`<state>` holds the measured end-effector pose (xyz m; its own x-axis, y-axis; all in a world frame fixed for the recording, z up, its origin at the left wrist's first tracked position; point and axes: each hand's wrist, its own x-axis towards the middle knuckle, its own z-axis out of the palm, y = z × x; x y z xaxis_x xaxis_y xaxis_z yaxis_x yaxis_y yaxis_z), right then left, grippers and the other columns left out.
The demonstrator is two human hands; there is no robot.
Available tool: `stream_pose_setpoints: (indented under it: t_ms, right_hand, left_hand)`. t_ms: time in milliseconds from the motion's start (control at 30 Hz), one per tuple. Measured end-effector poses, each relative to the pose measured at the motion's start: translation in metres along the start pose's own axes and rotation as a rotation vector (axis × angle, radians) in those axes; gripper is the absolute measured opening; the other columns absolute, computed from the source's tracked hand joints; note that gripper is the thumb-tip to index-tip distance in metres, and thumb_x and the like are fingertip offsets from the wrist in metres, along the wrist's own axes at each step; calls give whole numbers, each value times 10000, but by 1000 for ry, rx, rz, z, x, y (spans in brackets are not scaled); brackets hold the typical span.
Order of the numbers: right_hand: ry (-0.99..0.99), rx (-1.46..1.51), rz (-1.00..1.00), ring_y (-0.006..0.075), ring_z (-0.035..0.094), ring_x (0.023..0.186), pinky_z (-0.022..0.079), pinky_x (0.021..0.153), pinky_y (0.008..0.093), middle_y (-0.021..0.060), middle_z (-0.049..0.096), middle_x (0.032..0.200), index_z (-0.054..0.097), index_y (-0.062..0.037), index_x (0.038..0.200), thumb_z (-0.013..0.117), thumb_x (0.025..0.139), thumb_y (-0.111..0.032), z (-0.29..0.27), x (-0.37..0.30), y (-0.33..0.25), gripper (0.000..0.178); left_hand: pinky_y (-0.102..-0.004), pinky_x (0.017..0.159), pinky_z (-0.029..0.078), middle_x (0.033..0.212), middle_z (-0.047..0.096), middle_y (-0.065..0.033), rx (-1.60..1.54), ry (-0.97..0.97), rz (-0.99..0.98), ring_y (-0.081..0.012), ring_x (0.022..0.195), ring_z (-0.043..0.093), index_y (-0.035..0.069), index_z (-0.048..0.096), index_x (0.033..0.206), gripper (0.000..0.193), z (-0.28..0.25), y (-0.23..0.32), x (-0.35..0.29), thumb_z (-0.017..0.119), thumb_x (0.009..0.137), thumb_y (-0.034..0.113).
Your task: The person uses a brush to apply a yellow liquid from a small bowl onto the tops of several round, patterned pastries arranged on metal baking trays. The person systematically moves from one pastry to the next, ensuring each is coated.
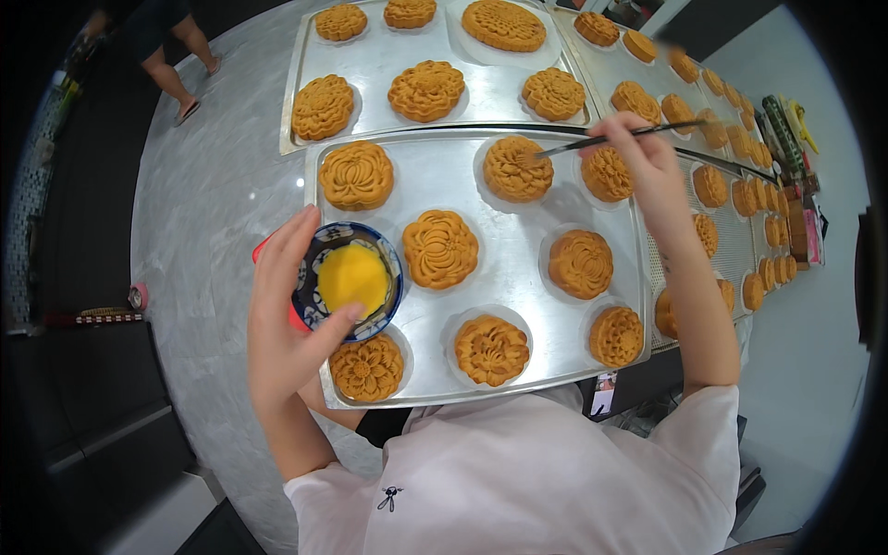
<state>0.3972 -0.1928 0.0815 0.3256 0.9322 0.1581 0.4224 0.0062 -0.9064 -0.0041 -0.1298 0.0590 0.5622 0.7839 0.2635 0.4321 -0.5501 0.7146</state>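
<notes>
My left hand (pixel 282 319) grips a small blue-and-white bowl (pixel 394 277), thumb over its rim. Inside the bowl is a smooth yellow liquid (pixel 351 273). In my right hand (pixel 647 171) is a thin brush (pixel 597 141) with a dark handle, pinched between the fingers. Its bristles touch the top of a round patterned mooncake (pixel 513 176) at the far middle of the near metal tray (pixel 504 250). More golden mooncakes sit around it on round papers, among them a flower-shaped one (pixel 439 250) right of the bowl and another (pixel 367 367) partly below it.
Behind lies a second tray (pixel 370 60) of mooncakes, with one large mooncake (pixel 504 23) on it. More trays with mooncakes (pixel 710 185) stretch along the right. A phone (pixel 603 393) lies by the near tray's front edge. Another person's legs (pixel 171 69) show at far left.
</notes>
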Motion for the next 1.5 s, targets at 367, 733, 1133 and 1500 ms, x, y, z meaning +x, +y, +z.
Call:
stream_pose_setpoints:
  t_ms: [367,733,1133,1500]
  right_hand:
    - [102,-133,-72,128,685,810,499,810,288,49,738,783,721,-30,976,595,1037,-330,12,27,11,331]
    - [-14,-10,-118,136,705,832,526,859,286,66,749,856,710,-13,1008,596,1047,-266,4,21,9,280]
    - [-135,-603,-598,291,627,925,452,868,392,93,692,921,713,-46,952,703,927,-128,7,-12,-19,86]
    - [-159,-528,-528,293,596,925,431,876,422,77,674,938,676,-64,912,707,915,-143,9,-25,-14,85]
  left_hand:
    - [-461,1109,437,1526,456,-226,274,-168,-52,-395,1377,490,1,398,1557,1270,1,17,-5,962,524,477]
    - [-467,1101,446,1531,438,-237,276,-180,-70,-410,1357,503,15,378,1574,1283,6,22,2,974,517,432]
    - [-466,1104,441,1524,442,-236,277,-161,-92,-407,1364,494,7,377,1573,1245,10,24,4,968,507,257]
    - [-463,1095,444,1478,473,-234,265,-163,-102,-401,1329,516,13,373,1578,1206,11,24,8,926,524,208]
